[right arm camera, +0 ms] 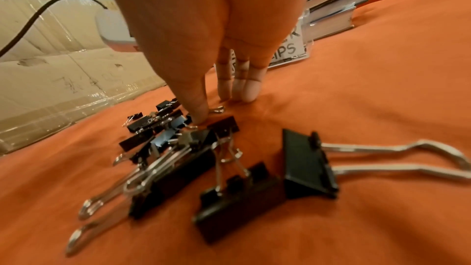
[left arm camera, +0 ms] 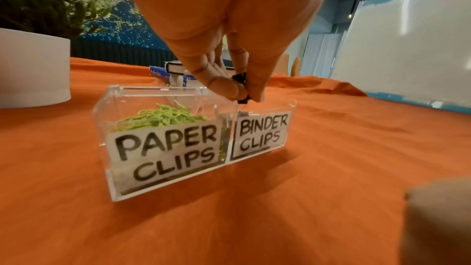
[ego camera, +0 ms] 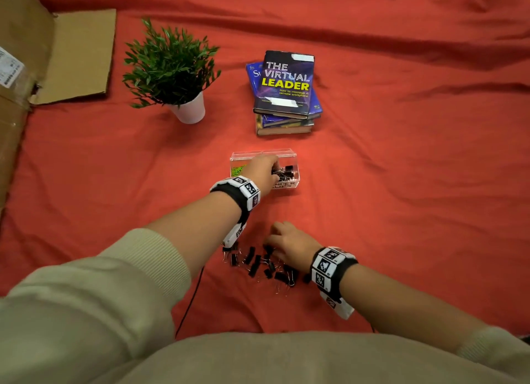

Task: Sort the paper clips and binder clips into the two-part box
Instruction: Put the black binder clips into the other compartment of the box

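The clear two-part box (ego camera: 292,155) stands mid-table, labelled PAPER CLIPS on the left and BINDER CLIPS on the right (left arm camera: 262,132). Green paper clips (left arm camera: 158,116) fill the left part and black binder clips (ego camera: 288,170) lie in the right part. My left hand (ego camera: 272,170) hovers over the right part and pinches a small black binder clip (left arm camera: 241,80) between thumb and fingers. Nearer me lies a loose pile of black binder clips (ego camera: 258,262). My right hand (ego camera: 272,236) rests on the cloth at the pile's far edge. Its straight fingertips (right arm camera: 246,93) and thumb touch down beside a clip's wire handle (right arm camera: 218,110).
A potted plant (ego camera: 172,65) stands at the back left and a stack of books (ego camera: 286,88) sits behind the box. A large cardboard box (ego camera: 17,68) lines the left edge. A black cable (ego camera: 189,303) runs under my left forearm over the wrinkled red cloth.
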Available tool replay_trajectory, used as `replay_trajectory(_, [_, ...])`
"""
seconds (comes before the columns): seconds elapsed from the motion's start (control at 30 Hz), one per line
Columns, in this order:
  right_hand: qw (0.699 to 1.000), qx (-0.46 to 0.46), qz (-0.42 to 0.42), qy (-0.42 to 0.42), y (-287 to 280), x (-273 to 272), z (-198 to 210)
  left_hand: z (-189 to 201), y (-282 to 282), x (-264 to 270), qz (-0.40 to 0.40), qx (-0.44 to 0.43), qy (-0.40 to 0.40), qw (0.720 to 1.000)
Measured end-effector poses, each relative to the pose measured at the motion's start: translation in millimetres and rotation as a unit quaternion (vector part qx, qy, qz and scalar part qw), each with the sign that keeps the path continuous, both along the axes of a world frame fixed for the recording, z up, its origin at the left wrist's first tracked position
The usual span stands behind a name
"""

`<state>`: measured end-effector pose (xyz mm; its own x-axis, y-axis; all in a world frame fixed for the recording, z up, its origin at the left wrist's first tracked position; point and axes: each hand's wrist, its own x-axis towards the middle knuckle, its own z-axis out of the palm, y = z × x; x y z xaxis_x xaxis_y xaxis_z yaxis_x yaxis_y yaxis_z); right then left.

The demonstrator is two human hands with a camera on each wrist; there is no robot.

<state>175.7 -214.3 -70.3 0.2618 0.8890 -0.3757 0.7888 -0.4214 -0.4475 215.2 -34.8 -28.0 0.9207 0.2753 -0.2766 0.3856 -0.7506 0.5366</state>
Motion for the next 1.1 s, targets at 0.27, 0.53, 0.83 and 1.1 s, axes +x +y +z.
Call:
replay_trajectory(0.27, [0.999, 0.000, -0.039, 0.013, -6, -1, 6, -6, -8, -47, -0.068, 0.010, -0.005, 0.998])
replay_trajectory(0.53, [0.999, -0.032, -0.011, 0.025, 4, -17, 6, -23, -10, -138, -0.205, 0.031, 0.150, 0.967])
replay_trajectory(0.83, [0.998, -0.063, 0.004, -0.002, -1, -33, 0, -40, -16, -159, -0.182, 0.025, 0.126, 0.975])
replay_trajectory(1.1, [0.987, -0.023, -0.106, 0.120, -2, -27, 7, -39, -17, -158, -0.182, 0.031, 0.100, 0.978])
